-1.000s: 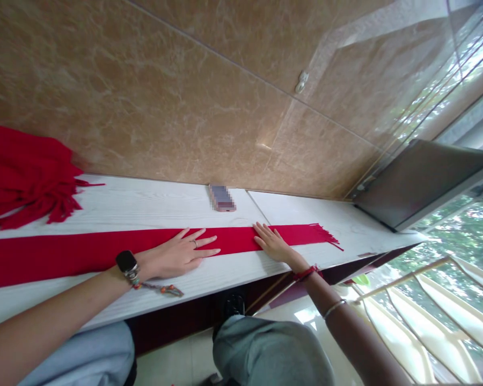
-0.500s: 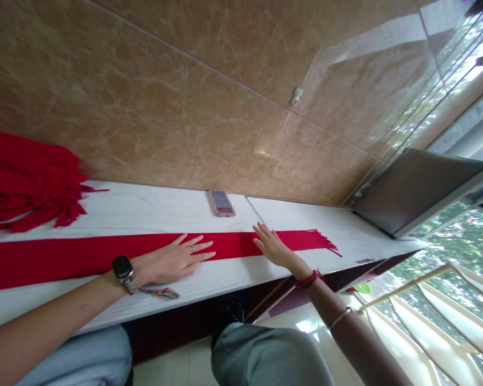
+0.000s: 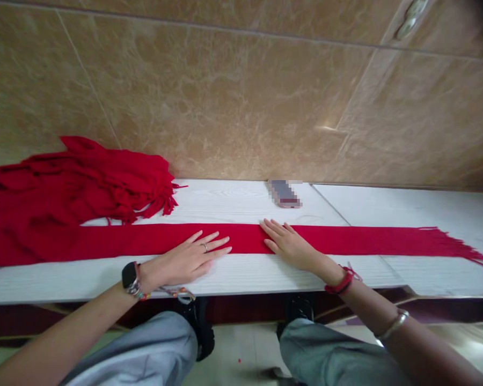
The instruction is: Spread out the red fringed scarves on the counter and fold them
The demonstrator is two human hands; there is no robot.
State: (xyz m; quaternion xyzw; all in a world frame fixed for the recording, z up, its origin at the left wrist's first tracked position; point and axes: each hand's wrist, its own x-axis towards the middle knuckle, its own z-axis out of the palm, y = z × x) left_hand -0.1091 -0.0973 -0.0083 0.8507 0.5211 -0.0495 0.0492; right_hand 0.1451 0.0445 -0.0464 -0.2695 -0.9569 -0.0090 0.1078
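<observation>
Left hand [image 3: 187, 262] and right hand [image 3: 295, 249], each grip open and empty, lie on the red scarf [image 3: 366, 240]; uneven dragging could crease it.

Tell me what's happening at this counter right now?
A person has the left hand and right hand spread over a long red scarf lying flat on the white counter. Its fringed end is at the right; toward the left it meets a heap of red cloth. A phone lies behind the strip.
</observation>
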